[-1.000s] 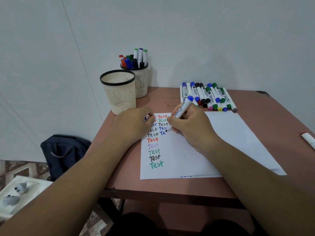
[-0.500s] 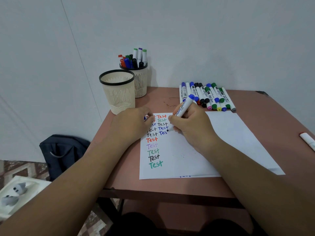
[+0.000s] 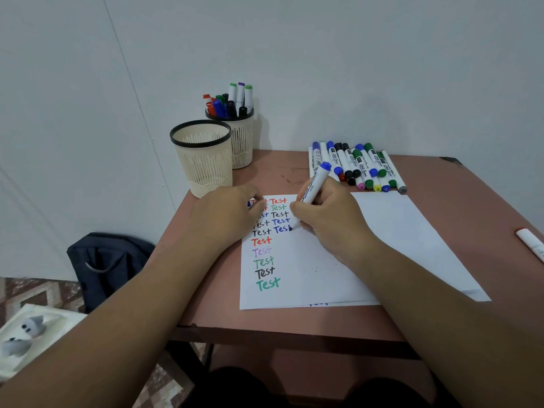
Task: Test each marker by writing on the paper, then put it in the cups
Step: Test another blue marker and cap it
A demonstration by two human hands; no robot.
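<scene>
My right hand [image 3: 329, 219] grips a blue marker [image 3: 315, 184] with its tip on the white paper [image 3: 338, 260], at the end of a blue "Test" in the second column. My left hand [image 3: 226, 219] rests on the paper's top left corner and holds a small blue cap [image 3: 250, 203] between its fingers. Rows of coloured "Test" words fill the paper's left side. Behind the paper lies a row of several markers [image 3: 356, 166]. The near mesh cup [image 3: 203, 157] shows no markers; the far cup [image 3: 241, 136] holds several.
A single white marker [image 3: 531, 244] lies at the table's right edge. The brown table [image 3: 459, 195] stands against a white wall. On the floor to the left sit a dark backpack [image 3: 106, 266] and a white tray with grey toys [image 3: 23, 337].
The marker tip has moved along the blue word, adding its last letters. My left hand has stayed in place.
</scene>
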